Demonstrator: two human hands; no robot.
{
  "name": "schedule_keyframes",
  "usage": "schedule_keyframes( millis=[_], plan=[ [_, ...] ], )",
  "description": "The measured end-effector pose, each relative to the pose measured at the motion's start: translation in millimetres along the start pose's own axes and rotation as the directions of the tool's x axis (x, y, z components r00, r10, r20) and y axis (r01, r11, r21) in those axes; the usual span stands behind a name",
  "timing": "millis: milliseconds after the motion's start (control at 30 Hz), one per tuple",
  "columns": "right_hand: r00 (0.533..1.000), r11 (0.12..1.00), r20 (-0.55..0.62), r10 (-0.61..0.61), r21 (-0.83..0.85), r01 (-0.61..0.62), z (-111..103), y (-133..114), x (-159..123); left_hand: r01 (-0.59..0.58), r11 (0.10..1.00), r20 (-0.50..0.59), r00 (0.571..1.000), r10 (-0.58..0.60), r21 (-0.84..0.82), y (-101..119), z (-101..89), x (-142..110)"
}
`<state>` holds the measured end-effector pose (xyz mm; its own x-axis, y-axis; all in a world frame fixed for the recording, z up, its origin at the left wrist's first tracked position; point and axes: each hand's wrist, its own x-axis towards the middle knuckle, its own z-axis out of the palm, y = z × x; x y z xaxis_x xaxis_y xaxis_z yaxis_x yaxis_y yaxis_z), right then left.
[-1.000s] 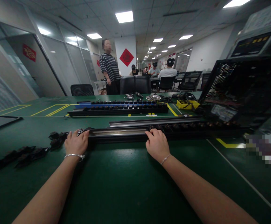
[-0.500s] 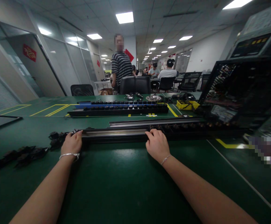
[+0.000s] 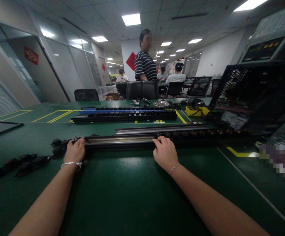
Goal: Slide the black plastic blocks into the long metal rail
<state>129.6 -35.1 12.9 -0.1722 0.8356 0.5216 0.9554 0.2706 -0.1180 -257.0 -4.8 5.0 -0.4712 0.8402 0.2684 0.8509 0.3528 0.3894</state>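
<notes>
A long black rail (image 3: 122,141) with a shiny metal channel lies across the green table (image 3: 132,190) in front of me. My left hand (image 3: 75,151) is curled at the rail's left end, fingers over its tip, beside a heap of small black parts (image 3: 59,146). My right hand (image 3: 165,152) rests on the rail near its middle, fingers curled over the near edge. To the right of that hand, small black parts sit in a row in the rail (image 3: 201,133).
Two more rails with fitted parts (image 3: 125,115) lie farther back. More black parts (image 3: 14,165) lie at the left. A black mesh crate (image 3: 252,95) and a machine stand at the right. A person in a striped shirt (image 3: 145,65) stands behind black chairs (image 3: 142,89); others sit beyond.
My left hand has slid left along the rail to its end. My right hand has stayed put. The person in the striped shirt has walked to the right.
</notes>
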Motion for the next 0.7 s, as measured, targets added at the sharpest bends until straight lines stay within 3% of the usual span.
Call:
schedule_keyframes(
  millis=[233,700],
  plan=[
    [1.0,1.0,0.01,0.005,-0.008,-0.005,-1,-1,0,0.065,0.989,0.016,0.998,-0.064,-0.136,-2,-2.1,1],
    [1.0,1.0,0.003,0.002,-0.004,-0.002,0,0,-1,0.115,0.99,0.015,0.993,-0.114,-0.08,-15,0.0,9]
  ],
)
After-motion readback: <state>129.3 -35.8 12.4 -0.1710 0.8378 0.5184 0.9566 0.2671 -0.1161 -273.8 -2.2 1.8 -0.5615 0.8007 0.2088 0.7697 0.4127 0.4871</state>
